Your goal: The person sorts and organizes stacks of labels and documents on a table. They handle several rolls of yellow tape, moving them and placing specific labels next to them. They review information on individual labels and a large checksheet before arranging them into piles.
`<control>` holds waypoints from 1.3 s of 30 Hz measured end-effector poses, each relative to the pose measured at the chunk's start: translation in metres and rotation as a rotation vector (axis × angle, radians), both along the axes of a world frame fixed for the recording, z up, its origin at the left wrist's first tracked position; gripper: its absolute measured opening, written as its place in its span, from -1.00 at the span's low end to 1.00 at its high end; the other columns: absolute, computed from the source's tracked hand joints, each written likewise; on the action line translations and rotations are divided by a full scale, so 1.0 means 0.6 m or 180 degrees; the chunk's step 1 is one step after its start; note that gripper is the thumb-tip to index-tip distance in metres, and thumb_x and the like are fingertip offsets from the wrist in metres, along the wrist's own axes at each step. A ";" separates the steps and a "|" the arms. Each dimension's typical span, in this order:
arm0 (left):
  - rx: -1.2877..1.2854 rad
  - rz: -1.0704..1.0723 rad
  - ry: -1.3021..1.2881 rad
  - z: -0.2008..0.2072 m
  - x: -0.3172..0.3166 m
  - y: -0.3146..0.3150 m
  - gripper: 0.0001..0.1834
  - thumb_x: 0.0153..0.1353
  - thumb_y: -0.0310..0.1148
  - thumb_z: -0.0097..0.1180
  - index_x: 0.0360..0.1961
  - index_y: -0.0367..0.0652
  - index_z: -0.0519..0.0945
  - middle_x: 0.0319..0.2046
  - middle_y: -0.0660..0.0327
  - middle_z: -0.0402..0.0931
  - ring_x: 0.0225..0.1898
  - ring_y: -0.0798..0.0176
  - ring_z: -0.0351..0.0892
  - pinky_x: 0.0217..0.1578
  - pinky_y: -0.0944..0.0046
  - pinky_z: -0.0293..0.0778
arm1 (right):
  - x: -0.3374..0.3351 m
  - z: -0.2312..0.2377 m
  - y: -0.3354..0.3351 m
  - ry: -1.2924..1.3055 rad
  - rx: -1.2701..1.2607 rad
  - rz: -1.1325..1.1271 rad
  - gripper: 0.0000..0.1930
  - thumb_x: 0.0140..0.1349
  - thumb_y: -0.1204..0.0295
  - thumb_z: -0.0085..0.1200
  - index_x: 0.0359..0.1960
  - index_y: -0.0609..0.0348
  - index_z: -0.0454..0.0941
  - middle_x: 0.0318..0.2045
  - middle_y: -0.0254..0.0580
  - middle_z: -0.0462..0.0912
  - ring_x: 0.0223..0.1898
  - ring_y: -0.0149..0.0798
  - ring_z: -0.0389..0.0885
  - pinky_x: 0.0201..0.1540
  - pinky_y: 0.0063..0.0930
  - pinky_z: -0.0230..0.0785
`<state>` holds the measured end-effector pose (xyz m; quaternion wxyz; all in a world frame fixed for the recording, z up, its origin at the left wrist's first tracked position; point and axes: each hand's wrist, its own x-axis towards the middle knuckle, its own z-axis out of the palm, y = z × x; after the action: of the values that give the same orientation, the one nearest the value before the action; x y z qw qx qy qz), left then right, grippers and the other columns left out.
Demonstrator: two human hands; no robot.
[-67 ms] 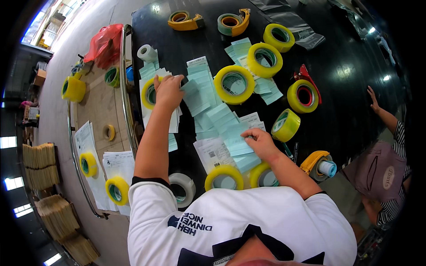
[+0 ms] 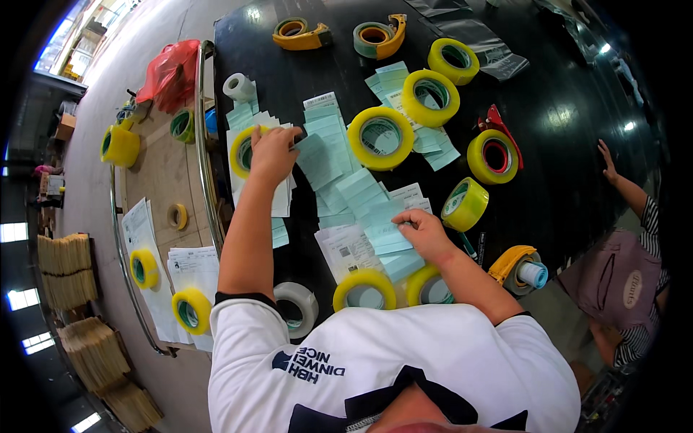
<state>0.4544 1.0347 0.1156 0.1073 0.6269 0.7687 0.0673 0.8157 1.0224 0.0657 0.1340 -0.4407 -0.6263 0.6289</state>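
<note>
The blue paper strip (image 2: 359, 189) slants lengthwise from upper left to lower right. The right hand (image 2: 429, 237) pinches its edge; the left hand's (image 2: 273, 153) fingers bend at a yellow tape roll (image 2: 237, 154), grip unclear.

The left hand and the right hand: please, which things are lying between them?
In the head view, overlapping pale blue-green paper slips lie between the left hand and the right hand.
</note>
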 end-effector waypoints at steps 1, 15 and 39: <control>0.0207 0.0002 -0.0550 0.010 -0.002 -0.013 -0.64 0.07 -0.50 0.24 -0.05 -0.18 0.58 -0.21 0.17 0.54 -0.10 0.17 0.55 0.14 0.05 0.30 | 0.002 -0.001 -0.001 0.0054 0.0021 -0.0043 -0.79 0.19 0.56 0.07 -0.15 0.23 0.64 -0.19 -0.20 0.63 -0.20 -0.37 0.55 -0.10 -0.52 0.41; -0.0097 0.0777 -0.4107 0.024 0.166 -0.149 -0.70 0.20 -0.55 0.20 -0.03 -0.25 0.54 -0.33 0.30 0.56 -0.40 0.46 0.53 -0.39 0.43 0.50 | 0.001 0.013 0.003 0.0915 -0.0398 -0.0132 -0.80 0.32 0.44 0.05 -0.14 0.29 0.63 -0.18 -0.18 0.60 -0.11 -0.35 0.52 -0.02 -0.47 0.37; 0.0674 -0.0803 0.0168 -0.081 0.129 -0.068 -0.55 -0.07 -0.53 0.15 -0.05 -0.13 0.52 0.06 0.15 0.53 0.13 0.08 0.46 0.10 0.09 0.36 | 0.003 -0.007 -0.007 0.0185 0.0397 -0.0190 -0.69 0.18 0.56 0.14 -0.02 0.21 0.63 -0.14 -0.19 0.65 -0.16 -0.37 0.58 -0.06 -0.53 0.42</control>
<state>0.5319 0.9938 0.0668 0.0280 0.7278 0.6751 0.1175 0.8177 1.0180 0.0612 0.1980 -0.4315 -0.6468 0.5969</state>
